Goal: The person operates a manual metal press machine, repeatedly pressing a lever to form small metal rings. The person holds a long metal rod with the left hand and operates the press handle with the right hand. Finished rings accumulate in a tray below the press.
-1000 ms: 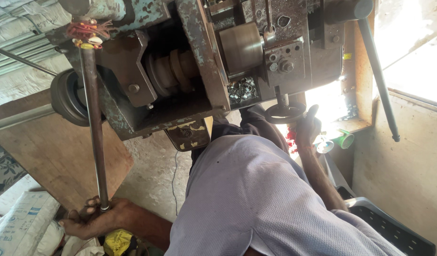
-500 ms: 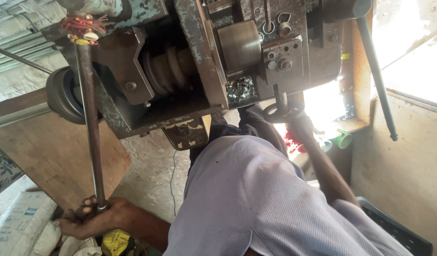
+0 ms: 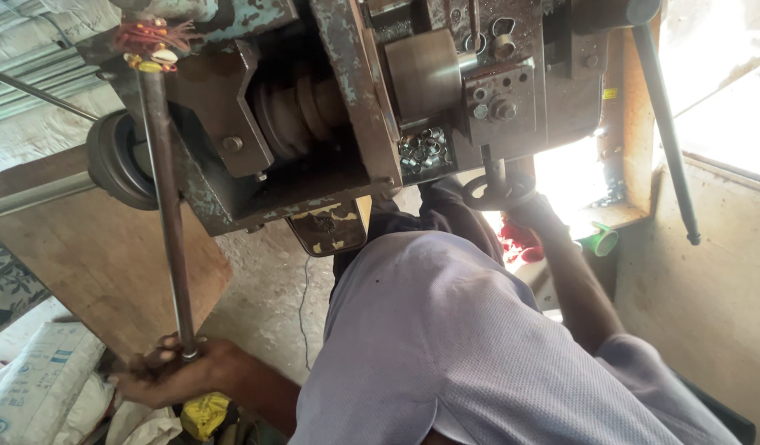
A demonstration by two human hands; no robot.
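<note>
Hands unmoved: left fingers (image 3: 161, 358) wrap rod (image 3: 167, 222); right hand (image 3: 535, 213) on handwheel (image 3: 497, 191).

Against the worn, blue-painted metal machine (image 3: 330, 107), little has moved. The left hand (image 3: 170, 372), closed around the lower end of the long grey steel lever rod (image 3: 167, 222), has slid slightly further out from the machine's body, and the rod now leans a touch more. The right hand (image 3: 535, 216) has dropped a little from the small round black handwheel (image 3: 497, 191) under the machine's front, its fingers just below the rim.
</note>
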